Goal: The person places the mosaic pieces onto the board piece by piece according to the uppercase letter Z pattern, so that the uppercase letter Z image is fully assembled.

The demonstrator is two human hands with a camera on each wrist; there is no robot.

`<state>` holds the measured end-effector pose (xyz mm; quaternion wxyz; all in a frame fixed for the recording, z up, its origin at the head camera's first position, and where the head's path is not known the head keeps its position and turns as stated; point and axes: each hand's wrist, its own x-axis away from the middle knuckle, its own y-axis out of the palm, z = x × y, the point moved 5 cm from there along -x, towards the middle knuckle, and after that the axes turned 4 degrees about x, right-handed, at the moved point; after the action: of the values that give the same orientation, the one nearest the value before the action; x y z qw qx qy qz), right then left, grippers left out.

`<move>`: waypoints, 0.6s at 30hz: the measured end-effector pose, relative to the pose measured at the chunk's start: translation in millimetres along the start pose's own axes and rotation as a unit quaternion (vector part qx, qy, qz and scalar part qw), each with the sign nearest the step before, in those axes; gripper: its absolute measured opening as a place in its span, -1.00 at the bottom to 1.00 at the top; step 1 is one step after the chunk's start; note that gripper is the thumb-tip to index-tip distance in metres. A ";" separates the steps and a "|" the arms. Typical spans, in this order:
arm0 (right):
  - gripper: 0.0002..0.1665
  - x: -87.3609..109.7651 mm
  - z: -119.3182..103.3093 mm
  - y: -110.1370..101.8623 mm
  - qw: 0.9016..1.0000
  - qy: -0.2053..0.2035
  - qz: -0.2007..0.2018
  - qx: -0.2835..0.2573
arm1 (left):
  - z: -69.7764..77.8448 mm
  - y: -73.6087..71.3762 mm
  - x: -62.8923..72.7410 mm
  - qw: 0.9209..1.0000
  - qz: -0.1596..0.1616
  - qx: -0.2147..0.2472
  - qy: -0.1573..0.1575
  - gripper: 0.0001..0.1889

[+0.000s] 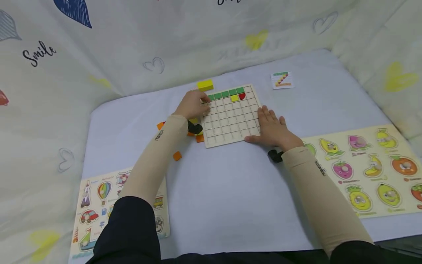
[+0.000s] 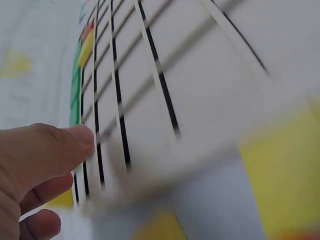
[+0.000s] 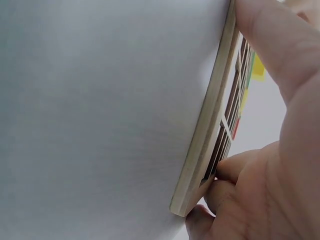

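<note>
A pale square grid board (image 1: pixel 230 126) lies on the white table, with green tiles (image 1: pixel 232 92) along its far row. Below that row sit a yellow tile (image 1: pixel 234 98) and a red rounded tile (image 1: pixel 242 96). My left hand (image 1: pixel 192 104) reaches over the board's far left corner, thumb and index fingertip apart close to the end of the green row. In the left wrist view, the thumb (image 2: pixel 82 137) overlaps the green row and no piece shows in the hand. My right hand (image 1: pixel 274 128) rests against the right near corner, fingers straight along the side, thumb at the near edge.
A yellow block (image 1: pixel 205 85) stands behind the board. Orange pieces (image 1: pixel 177 156) and others lie left of it, partly under the left arm. A small pattern card (image 1: pixel 282 80) is at the back right. Picture boards lie at the near left (image 1: pixel 89 227) and right (image 1: pixel 356 165).
</note>
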<state>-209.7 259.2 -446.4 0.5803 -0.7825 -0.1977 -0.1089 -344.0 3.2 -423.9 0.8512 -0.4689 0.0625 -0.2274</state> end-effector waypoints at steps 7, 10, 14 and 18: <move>0.47 -1.4 2.7 -0.6 1.000 0.001 -0.002 0.003 | -47.3 -19.7 34.6 0.998 0.001 -0.018 -0.065 -0.70; 0.48 -2.0 3.4 0.1 1.000 -0.001 -0.005 0.001 | -64.9 -27.1 50.4 0.996 -0.003 -0.013 -0.085 -0.69; 0.48 -1.7 2.1 -0.2 1.000 -0.006 -0.007 -0.004 | -85.2 -36.5 69.9 0.995 -0.004 0.002 -0.101 -0.70; 0.48 -1.2 0.5 -0.1 1.000 -0.010 -0.009 -0.006 | -101.0 -44.4 84.7 0.994 -0.001 0.004 -0.112 -0.70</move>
<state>-210.8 259.5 -446.9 0.5728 -0.7849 -0.2101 -0.1078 -315.6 -132.7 -433.9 0.8542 -0.4884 -0.0348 -0.1748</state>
